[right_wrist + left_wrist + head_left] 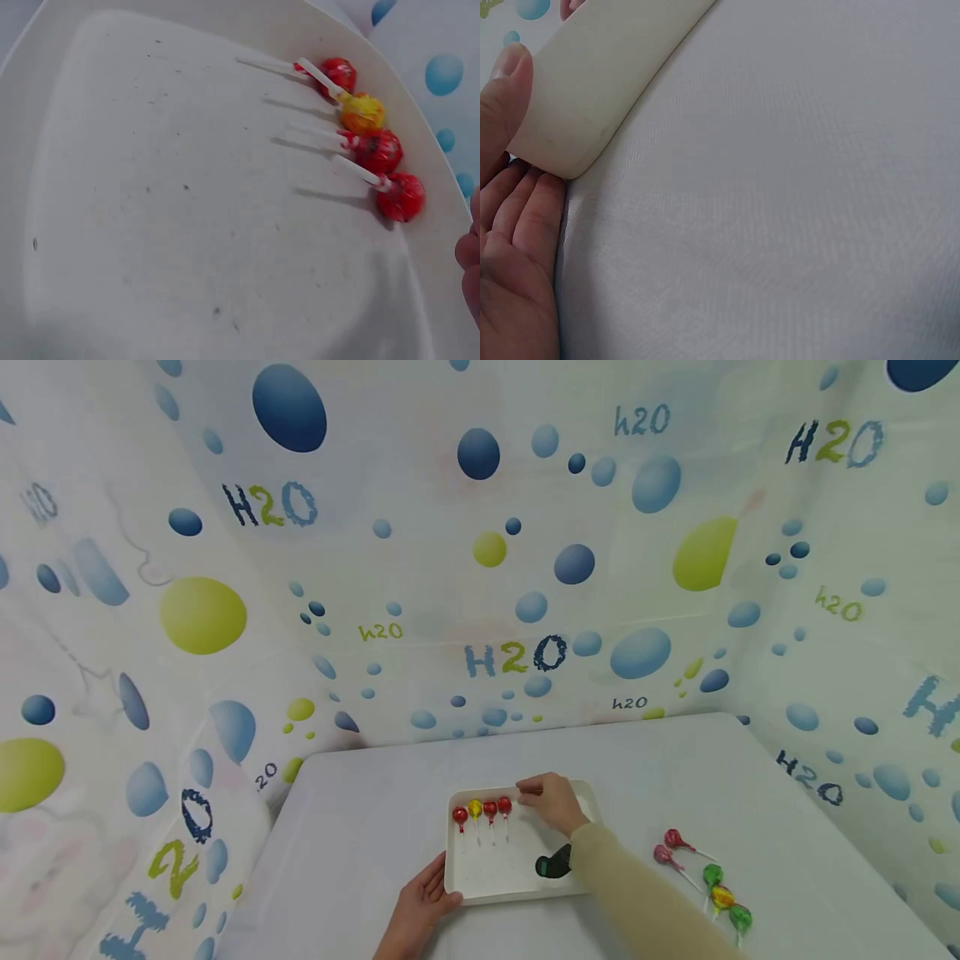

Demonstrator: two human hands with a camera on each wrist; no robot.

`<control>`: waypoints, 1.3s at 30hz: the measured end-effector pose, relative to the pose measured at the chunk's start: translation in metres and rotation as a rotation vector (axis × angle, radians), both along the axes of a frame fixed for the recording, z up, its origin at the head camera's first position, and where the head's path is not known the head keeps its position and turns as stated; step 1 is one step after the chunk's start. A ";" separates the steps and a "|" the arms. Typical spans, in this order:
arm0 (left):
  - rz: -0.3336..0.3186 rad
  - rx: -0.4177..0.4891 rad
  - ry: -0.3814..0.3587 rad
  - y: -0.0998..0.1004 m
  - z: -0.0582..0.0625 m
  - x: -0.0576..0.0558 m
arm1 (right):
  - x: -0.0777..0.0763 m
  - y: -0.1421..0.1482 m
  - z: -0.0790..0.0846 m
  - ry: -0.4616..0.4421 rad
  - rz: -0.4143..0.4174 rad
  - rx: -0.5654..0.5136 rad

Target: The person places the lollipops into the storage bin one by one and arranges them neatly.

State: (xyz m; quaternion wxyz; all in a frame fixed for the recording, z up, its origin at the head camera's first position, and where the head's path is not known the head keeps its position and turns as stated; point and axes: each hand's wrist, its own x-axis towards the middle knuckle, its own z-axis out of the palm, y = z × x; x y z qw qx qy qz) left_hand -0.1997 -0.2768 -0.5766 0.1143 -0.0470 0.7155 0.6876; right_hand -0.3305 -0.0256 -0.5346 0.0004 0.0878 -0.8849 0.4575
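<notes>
A white tray (510, 877) lies on the table. My left hand (422, 900) grips its near left corner; in the left wrist view the thumb (510, 90) lies against the tray's wall (592, 97) and the fingers are tucked at its lower edge. My right hand (553, 802) is over the tray's far side, fingers loosely bent, with nothing seen between them. Just left of its fingertips is a row of lollipops: a red one (401, 198), another red one (379, 152), a yellow one (363, 114) and a further red one (339, 76), sticks pointing toward the near side.
Right of the tray, several loose lollipops lie on the table: a red one (674, 838), a pink one (664, 854), a green one (712, 875), a yellow-orange one (722, 897) and another green one (740, 917). A patterned curtain (420, 560) surrounds the white-covered table (345, 860).
</notes>
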 end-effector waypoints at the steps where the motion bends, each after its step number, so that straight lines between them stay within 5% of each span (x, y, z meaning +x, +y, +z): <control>1: 0.001 -0.007 -0.002 0.000 0.000 0.000 | -0.001 0.006 0.002 -0.010 0.008 -0.012; 13: 0.004 -0.069 0.006 -0.001 -0.003 -0.001 | -0.008 0.097 0.023 -0.062 0.098 -0.102; 23: 0.019 -0.076 -0.010 -0.001 -0.005 -0.003 | 0.005 0.183 0.030 -0.045 0.098 -0.084; 31: -0.006 -0.111 -0.009 -0.004 -0.002 0.000 | 0.033 0.237 0.016 -0.065 0.066 -0.020; 39: -0.015 -0.078 -0.011 -0.005 0.000 0.003 | 0.052 0.256 -0.002 -0.164 0.051 0.062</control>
